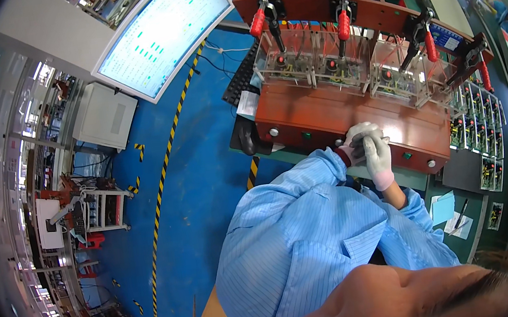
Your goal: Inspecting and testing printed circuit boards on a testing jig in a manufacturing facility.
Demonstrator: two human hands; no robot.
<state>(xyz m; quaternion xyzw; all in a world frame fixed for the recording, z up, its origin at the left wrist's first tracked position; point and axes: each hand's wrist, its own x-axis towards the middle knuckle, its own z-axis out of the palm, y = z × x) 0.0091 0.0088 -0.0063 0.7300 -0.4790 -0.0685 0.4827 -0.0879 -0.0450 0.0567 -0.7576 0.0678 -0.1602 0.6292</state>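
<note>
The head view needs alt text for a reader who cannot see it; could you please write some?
Seen from above, a person in a light blue coat clasps the gloved left hand and right hand together at the front edge of a reddish-brown test bench. The bench carries red-handled clamps over clear boxes, with a tilted monitor above a blue floor.

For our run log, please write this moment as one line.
left hand: gloved, clasped with right | right hand: gloved, over left | place: front edge of red-brown test fixture | clamps: red handles, untouched | nothing held
</note>
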